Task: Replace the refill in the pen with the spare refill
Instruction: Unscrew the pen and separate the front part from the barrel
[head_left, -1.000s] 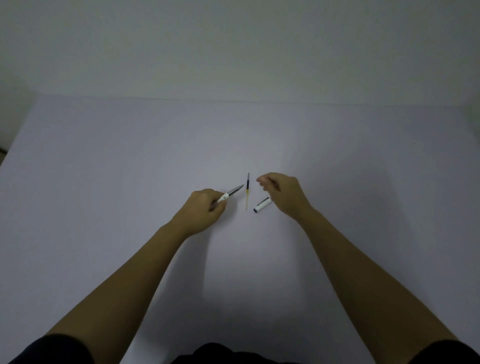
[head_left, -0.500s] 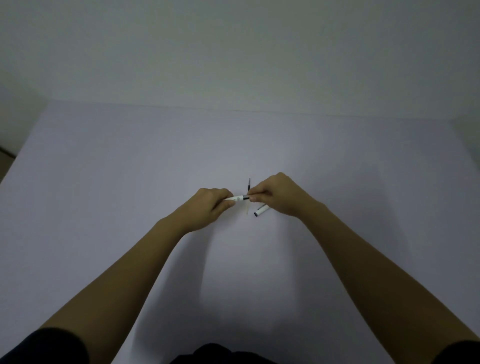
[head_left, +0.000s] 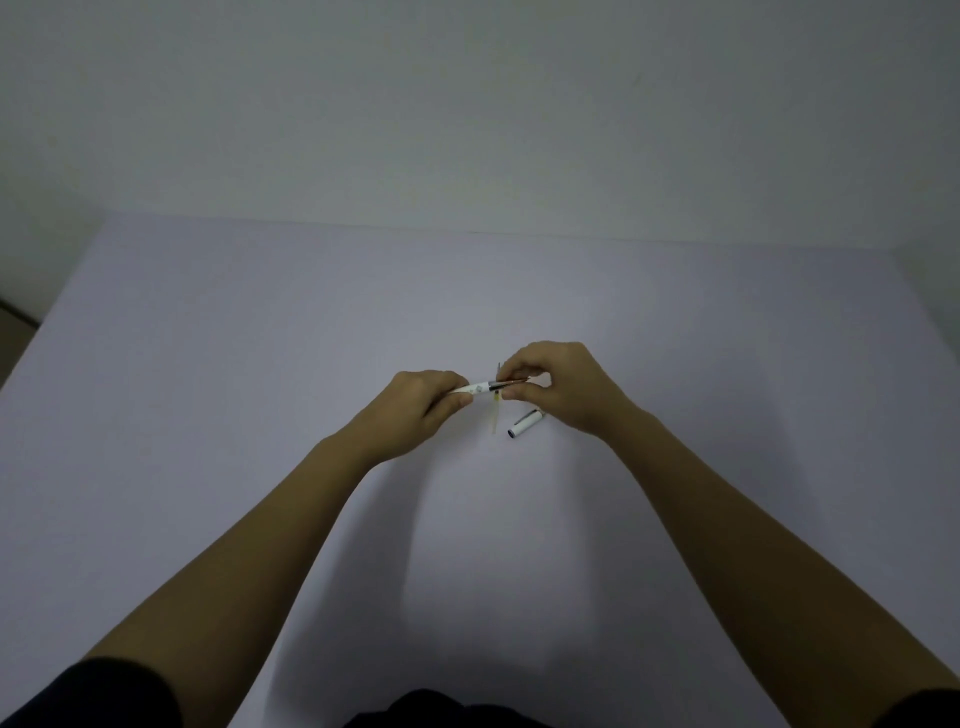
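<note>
A white pen (head_left: 480, 388) is held level above the table between both hands. My left hand (head_left: 418, 408) grips its white barrel. My right hand (head_left: 558, 387) pinches the dark front section (head_left: 506, 384) of the pen between thumb and fingers. Under the pen, the spare refill (head_left: 496, 418) lies on the table, thin with a yellowish tube, partly hidden by the pen. The white pen cap (head_left: 525, 423) lies on the table just below my right hand.
The work surface is a pale lilac table (head_left: 260, 415) that meets a plain grey wall (head_left: 467, 104) at the back. My two bare forearms reach in from the bottom corners. The table's left edge shows at the far left.
One second ago my left hand held the pen alone and my right hand hovered near the cap. My right hand has since closed on the pen's front section.
</note>
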